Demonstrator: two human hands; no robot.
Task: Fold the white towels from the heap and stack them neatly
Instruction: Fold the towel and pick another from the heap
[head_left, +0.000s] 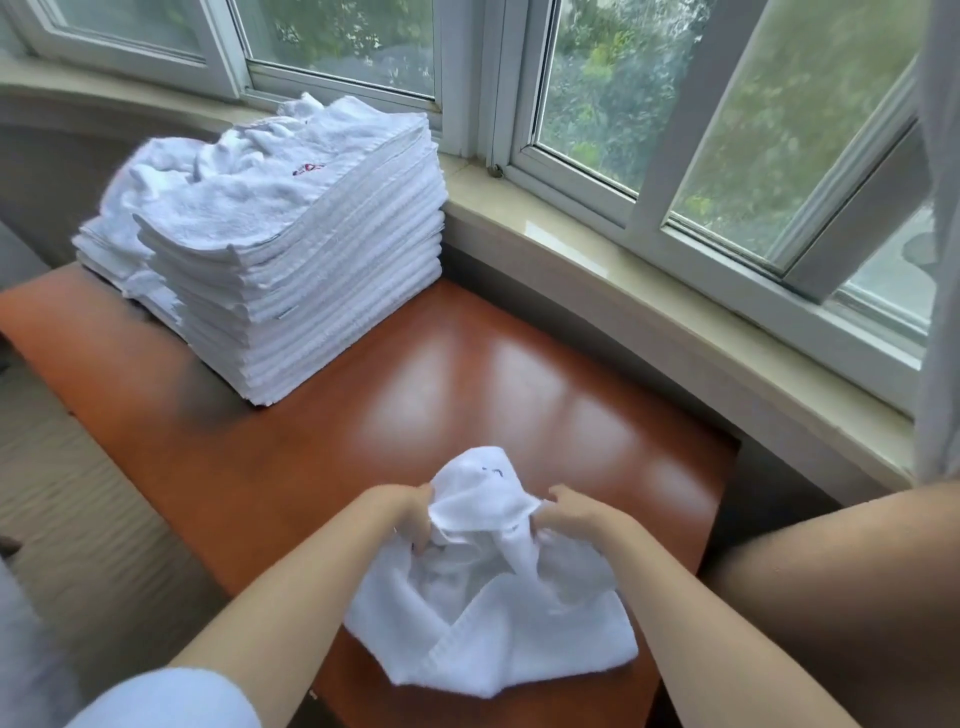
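Note:
A crumpled white towel (483, 613) lies bunched at the near end of the reddish-brown table (467, 374). My left hand (408, 514) grips its upper left edge and my right hand (571, 514) grips the upper right edge, lifting the cloth between them. A tall stack of flat white towels (332, 270) stands at the table's far left. A rumpled towel with a small red mark (249, 171) lies across its top. A lower pile of towels (111, 244) sits behind it on the left.
A beige window sill (649, 291) runs along the table's far and right side, under white-framed windows (644, 171). A bare knee (852, 582) is at the lower right. Carpeted floor (93, 509) lies to the left of the table.

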